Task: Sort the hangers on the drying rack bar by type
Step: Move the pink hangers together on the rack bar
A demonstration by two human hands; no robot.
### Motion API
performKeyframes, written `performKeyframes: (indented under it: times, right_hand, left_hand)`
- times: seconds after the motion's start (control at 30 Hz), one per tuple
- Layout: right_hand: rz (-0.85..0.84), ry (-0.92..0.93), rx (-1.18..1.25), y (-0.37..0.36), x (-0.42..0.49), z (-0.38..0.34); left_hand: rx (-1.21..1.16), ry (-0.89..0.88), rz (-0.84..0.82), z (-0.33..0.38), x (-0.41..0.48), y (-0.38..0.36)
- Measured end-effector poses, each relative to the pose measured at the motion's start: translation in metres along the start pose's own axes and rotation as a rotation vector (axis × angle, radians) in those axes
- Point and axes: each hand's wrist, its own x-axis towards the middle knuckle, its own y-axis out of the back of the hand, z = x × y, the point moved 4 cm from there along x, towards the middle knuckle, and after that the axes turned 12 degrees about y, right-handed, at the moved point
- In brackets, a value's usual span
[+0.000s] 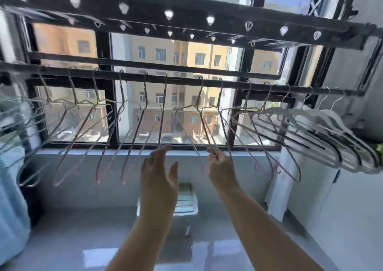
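The right hand [219, 162] has its fingers closed around the lower wire of one pink hanger [204, 123], whose hook is on the drying rack bar [182, 82]. The left hand [159, 167] is open, fingers straight, just below the next pink hanger [162, 115]; I cannot tell if it touches it.

The sorting looks far along. Pale wire hangers [24, 123] are crowded at the left end, the pink ones [145, 92] hang spread along the middle, and thick white hangers [310, 115] are packed at the right end. I judge the present step is closing the gap in the pink row. The next move probably needs the held hanger to slide along the bar toward its neighbours without the hook jumping off.

Above is a dark beam with holes [186, 11], behind it the window [155, 59]. The hangers overlap and may tangle.
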Motion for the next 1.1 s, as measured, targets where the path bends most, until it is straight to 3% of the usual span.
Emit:
performKeyframes:
  times: [0.1, 0.23, 0.33, 0.4, 0.47, 0.6, 0.73, 0.9, 1.1]
  right_hand:
    - [-0.071, 0.004, 0.000, -0.001, 0.000, 0.003]
    - [-0.212, 0.074, -0.209, 0.008, -0.007, -0.002]
    - [-0.201, 0.298, -0.400, 0.018, -0.020, -0.023]
    - [-0.165, 0.493, -0.403, 0.017, -0.025, -0.043]
    - [-0.218, 0.538, -0.374, 0.007, -0.023, -0.057]
    - [-0.363, 0.242, -0.169, -0.019, -0.007, -0.061]
    - [-0.342, 0.006, -0.008, -0.037, -0.001, -0.047]
    - [-0.312, -0.158, 0.227, -0.050, 0.004, -0.028]
    - [-0.243, -0.211, 0.424, -0.054, 0.010, -0.024]
  left_hand:
    - [0.115, 0.071, -0.033, -0.007, 0.015, 0.001]
    - [0.143, 0.230, -0.176, -0.023, 0.013, -0.011]
    - [0.091, 0.301, -0.272, -0.030, -0.001, -0.022]
    - [0.024, 0.307, -0.357, -0.029, -0.012, -0.031]
    - [-0.061, 0.301, -0.423, -0.022, -0.024, -0.038]
    - [-0.237, 0.307, -0.429, -0.012, -0.041, -0.049]
    - [-0.087, 0.234, -0.485, -0.017, -0.050, -0.060]
    - [-0.032, 0.233, -0.360, -0.032, -0.035, -0.055]
    - [-0.069, 0.217, -0.388, -0.043, -0.021, -0.060]
